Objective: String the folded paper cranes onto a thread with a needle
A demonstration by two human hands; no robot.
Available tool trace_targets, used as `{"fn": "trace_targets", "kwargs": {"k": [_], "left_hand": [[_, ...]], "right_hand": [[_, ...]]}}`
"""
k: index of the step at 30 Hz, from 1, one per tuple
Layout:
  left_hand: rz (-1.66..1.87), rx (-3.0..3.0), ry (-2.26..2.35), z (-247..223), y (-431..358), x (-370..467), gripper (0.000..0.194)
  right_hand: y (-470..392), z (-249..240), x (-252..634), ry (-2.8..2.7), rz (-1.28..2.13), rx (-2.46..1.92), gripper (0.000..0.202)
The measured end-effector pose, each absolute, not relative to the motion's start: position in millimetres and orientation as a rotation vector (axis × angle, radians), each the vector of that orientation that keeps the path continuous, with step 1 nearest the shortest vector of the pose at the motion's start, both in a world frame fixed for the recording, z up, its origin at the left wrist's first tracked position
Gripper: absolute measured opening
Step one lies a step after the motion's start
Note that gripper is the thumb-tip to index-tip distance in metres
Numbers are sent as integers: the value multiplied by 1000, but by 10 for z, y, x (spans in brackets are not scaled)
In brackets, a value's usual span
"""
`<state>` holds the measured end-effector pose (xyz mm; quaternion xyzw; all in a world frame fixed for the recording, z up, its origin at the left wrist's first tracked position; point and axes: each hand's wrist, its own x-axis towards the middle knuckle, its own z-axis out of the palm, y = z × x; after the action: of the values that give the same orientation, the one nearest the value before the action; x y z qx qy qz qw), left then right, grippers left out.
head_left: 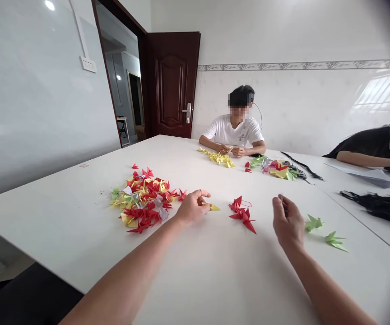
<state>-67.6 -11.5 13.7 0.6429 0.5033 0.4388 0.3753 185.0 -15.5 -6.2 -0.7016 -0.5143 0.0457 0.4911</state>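
My left hand (pixel 192 207) pinches a yellow folded paper crane (pixel 215 208) just above the white table, beside a mixed heap of paper cranes (pixel 150 194) in red, yellow, white and green. Between my two hands lie red paper cranes (pixel 243 214), close together. My right hand (pixel 289 220) is over the table with its fingers curled toward the thumb; whether anything is inside them is hidden. Just right of it are two green paper cranes, the nearer-to-hand crane (pixel 313 223) and another green crane (pixel 336 241) closer to me.
Across the table (pixel 90 198) a person in a white shirt (pixel 235 128) handles yellow paper by a yellow crane pile (pixel 218 158). Mixed cranes (pixel 281 169) lie near a black strap (pixel 301 165). Black stringy material (pixel 378 207) and a person's dark sleeve (pixel 360 140) are at right.
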Motion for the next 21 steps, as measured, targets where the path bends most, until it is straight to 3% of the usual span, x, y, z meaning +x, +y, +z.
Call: {"fn": "trace_targets", "kwargs": {"k": [7,21], "left_hand": [[1064,1500,1081,-124,-81,-491,27],[964,1512,1023,-76,-111,-510,21]], "right_hand": [[-674,-80,1311,-1686,487,-1468,46],[-601,-129,1294,-1785,583,-1503,43]]}}
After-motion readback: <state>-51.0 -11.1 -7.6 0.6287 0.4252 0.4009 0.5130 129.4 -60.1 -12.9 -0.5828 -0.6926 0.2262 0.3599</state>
